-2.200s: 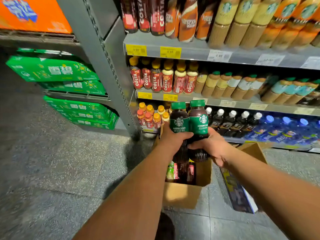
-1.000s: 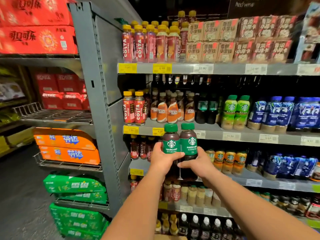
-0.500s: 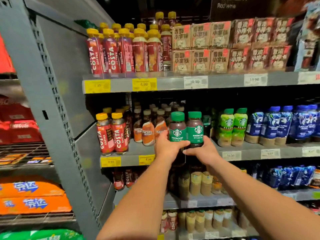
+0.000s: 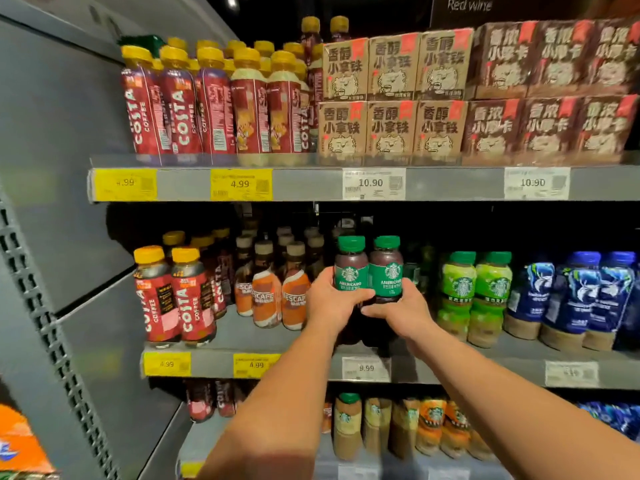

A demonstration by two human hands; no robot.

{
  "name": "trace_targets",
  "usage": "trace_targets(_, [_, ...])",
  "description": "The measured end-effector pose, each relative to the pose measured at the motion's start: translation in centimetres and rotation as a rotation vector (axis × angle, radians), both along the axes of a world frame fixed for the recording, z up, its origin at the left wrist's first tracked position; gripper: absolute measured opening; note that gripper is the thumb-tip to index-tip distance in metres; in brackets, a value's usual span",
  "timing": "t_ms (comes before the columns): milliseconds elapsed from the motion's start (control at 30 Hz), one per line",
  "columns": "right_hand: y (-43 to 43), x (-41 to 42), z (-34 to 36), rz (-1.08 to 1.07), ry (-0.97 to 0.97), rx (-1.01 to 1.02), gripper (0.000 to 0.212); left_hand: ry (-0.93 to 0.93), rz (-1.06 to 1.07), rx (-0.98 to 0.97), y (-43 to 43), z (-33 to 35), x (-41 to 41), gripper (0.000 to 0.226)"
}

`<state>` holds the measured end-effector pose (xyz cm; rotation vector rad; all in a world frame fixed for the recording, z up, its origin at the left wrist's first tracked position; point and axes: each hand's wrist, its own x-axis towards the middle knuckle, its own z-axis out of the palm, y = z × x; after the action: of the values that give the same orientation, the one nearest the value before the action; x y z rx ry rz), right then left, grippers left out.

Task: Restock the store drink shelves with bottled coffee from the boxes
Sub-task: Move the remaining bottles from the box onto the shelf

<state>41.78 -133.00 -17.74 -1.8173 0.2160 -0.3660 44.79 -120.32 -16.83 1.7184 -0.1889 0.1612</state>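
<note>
Only two bare forearms and two bare hands of the person were in view. The left forearm (image 4: 277, 410) looked broad and blurred near the bottom edge and narrowed toward the wrist. The right forearm (image 4: 502, 386) looked long and slim, widening toward the lower right corner. The left hand (image 4: 329, 303) and the right hand (image 4: 401, 311) showed their backs, with knuckles and thumbs plain to see.

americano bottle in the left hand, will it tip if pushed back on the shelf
Probably heavy for its size: the americano bottle looks full of dark coffee. Likely stiff: the left hand grips it without visible denting. Tall and narrow, so a high push could tip it on the shelf.
</note>
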Motion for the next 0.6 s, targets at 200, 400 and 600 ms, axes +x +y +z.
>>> trace_targets(200, [-1.2,2.9,-2.9,0.030,0.026,-0.028,0.055,0.028,0.038,-0.016,-1.2,-3.0,2.4,0.040])
trace_targets(400, [-1.0,3.9,-4.3,0.058,-0.031,-0.025,0.056,-0.021,0.070,-0.020,-0.9,-4.8,3.7,0.042])
trace_targets(600, [-1.1,3.8,-4.3,0.090,0.005,-0.089,0.051,-0.035,0.178,0.116,-1.0,-6.1,3.3,0.055])
